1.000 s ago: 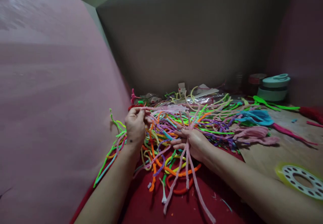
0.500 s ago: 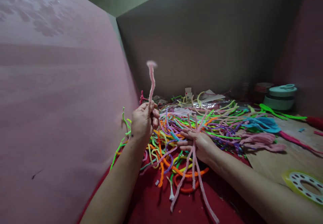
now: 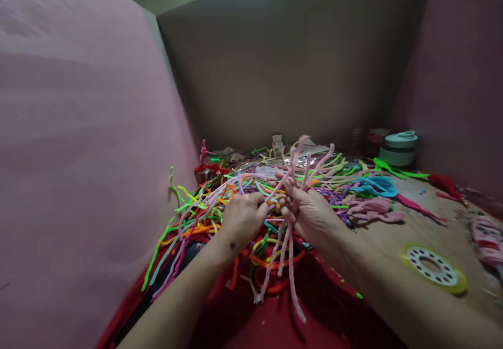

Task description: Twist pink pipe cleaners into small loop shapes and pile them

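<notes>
A big tangle of coloured pipe cleaners [image 3: 220,202] (green, orange, purple, yellow, blue) lies on a red cloth [image 3: 275,312]. My right hand [image 3: 310,210] is closed round a bunch of pink pipe cleaners [image 3: 288,244]; their ends stick up above the fingers and hang down below the palm. My left hand [image 3: 243,220] is closed beside it, pinching a pink pipe cleaner that runs up to the right hand's bunch. The two hands almost touch over the pile.
Pink walls rise at the left and right, a grey wall behind. On the brown table surface at the right lie a yellow-rimmed white ring with holes [image 3: 432,268], pink and blue fuzzy bundles [image 3: 373,202], and stacked teal containers [image 3: 398,147] at the back.
My left hand, which held one pink pipe cleaner upright, has come down and right to meet the right hand's bunch. The right hand has lifted slightly.
</notes>
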Demonstrator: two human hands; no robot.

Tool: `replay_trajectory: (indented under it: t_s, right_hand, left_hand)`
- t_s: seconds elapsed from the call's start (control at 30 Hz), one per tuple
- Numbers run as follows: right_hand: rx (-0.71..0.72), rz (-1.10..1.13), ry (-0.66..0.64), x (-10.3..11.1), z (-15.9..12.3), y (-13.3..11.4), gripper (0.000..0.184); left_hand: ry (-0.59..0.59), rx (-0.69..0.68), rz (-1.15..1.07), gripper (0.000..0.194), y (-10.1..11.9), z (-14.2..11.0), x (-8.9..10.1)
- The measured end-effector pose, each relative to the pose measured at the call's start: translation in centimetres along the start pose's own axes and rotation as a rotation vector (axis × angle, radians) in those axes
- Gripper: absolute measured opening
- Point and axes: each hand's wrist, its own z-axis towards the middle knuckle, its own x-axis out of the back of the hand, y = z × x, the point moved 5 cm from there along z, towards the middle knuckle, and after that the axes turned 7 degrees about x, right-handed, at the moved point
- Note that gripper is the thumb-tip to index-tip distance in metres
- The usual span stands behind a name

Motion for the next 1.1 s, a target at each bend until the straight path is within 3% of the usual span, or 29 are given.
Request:
replay_trajectory:
  t_s: [0.1, 0.23, 0.43, 0.67, 0.9, 1.1]
  right_hand:
    - [-0.008, -0.004, 0.039, 1.0, 0.1, -0.6, 0.005]
    - [-0.055, 0.069, 0.143, 2.8, 0.1, -1.2, 0.026]
    - [-0.081, 0.209, 0.223, 4.3, 0.4, -1.9, 0.031]
    - [-0.034, 0.246, 0.231, 5.2, 0.8, -2.7, 0.022]
    - [-0.05, 0.252, 0.268, 5.9, 1.4, -2.7, 0.024]
    - [-0.056, 0.255, 0.228, 5.9, 1.4, -3.1, 0.022]
  left_hand:
    - [-0.047, -0.068, 0.219, 0.027, 1.1, -0.9, -0.9]
    - [-0.1, -0.112, 0.241, 0.028, 1.5, -1.3, -1.5]
    - [-0.294, -0.155, -0.125, 0.032, 2.1, -1.8, -1.8]
    - [-0.66, 0.115, -0.628, 0.031, 1.8, -2.4, -3.1]
    - [-0.771, 0.229, -0.892, 0.028, 0.7, -2.1, -3.8]
    - [-0.964, 0.341, -1.098, 0.017, 0.8, -3.1, -4.9]
